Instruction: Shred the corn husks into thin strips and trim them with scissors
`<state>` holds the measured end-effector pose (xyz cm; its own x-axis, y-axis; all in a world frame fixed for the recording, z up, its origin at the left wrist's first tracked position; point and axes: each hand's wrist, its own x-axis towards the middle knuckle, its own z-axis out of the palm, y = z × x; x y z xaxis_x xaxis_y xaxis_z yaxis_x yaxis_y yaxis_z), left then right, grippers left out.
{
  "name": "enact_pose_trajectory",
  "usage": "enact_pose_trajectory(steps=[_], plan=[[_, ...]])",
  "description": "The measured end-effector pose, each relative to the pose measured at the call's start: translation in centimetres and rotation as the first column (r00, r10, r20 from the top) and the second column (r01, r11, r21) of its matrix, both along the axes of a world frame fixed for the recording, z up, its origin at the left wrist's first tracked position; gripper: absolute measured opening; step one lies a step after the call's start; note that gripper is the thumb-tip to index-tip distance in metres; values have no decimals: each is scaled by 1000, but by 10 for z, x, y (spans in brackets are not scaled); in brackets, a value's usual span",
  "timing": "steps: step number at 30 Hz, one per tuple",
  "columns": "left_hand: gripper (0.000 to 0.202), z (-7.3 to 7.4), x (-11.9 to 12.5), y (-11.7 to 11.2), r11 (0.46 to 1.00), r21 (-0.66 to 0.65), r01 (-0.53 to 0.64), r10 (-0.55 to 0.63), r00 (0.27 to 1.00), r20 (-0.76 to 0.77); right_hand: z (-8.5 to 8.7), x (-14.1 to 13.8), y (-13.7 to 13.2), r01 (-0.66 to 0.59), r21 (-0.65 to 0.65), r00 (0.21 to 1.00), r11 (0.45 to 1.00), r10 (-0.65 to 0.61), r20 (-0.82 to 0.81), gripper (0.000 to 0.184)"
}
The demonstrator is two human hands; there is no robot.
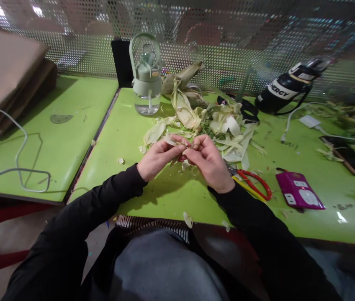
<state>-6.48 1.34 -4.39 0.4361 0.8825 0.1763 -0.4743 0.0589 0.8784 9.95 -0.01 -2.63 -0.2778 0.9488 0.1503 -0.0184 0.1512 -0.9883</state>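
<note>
My left hand (161,155) and my right hand (205,159) meet above the front middle of the green table. Their fingertips are pinched close together. A pale strip of corn husk (170,141) sticks out from the left fingers. The right fingers close around the same small bundle, though most of it is hidden by the fingers. Just beyond the hands lies a loose heap of dry corn husks (187,115), pale green and cream. Beside my right wrist are pliers-like cutters (255,184) with red and yellow handles, their front end partly covered.
A water bottle (147,85) stands behind the husks, near a perforated metal screen (227,46). To the right are a black bottle (284,90), a purple pouch (299,192), a phone (348,154) and a white cable (290,117). Brown cardboard (6,71) lies at left.
</note>
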Motion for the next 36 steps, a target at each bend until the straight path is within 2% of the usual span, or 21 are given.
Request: enact_pose_trajectory(steps=[4,8,10,12,16,19,21,27,30,33,36], plan=[[29,-9,4,0,971,202,-125,158,975,-157,0,-3,-2,136,101,981,986,-148,123,32],[12,-9,5,-6,869,428,-248,388,879,-278,-2,-7,-4,233,184,963,955,-253,93,28],[10,-7,4,-9,827,493,-270,447,848,-285,-3,-8,-4,255,208,959,944,-275,71,29],[15,-6,3,-10,820,495,-288,457,849,-263,-4,-9,-5,269,223,956,937,-288,59,30],[26,-4,4,-9,884,357,-301,377,911,-167,-2,-5,-6,219,251,968,943,-242,62,24],[35,-2,7,-9,946,227,-231,243,970,-28,2,0,-6,158,252,982,955,-178,57,18],[37,-1,8,-10,967,173,-187,186,982,23,5,3,-6,134,243,987,961,-151,53,15],[30,6,3,-12,987,104,-119,119,993,7,9,8,-6,131,218,988,967,-145,50,15],[25,9,-2,-8,1000,-8,-25,25,1000,15,7,10,-4,145,218,987,965,-158,42,16],[22,11,-7,-3,984,-164,67,-67,998,7,5,13,-2,73,208,997,975,-74,0,17],[21,10,-12,2,955,-232,184,-194,981,-19,7,18,1,-5,304,998,953,-13,55,15]])
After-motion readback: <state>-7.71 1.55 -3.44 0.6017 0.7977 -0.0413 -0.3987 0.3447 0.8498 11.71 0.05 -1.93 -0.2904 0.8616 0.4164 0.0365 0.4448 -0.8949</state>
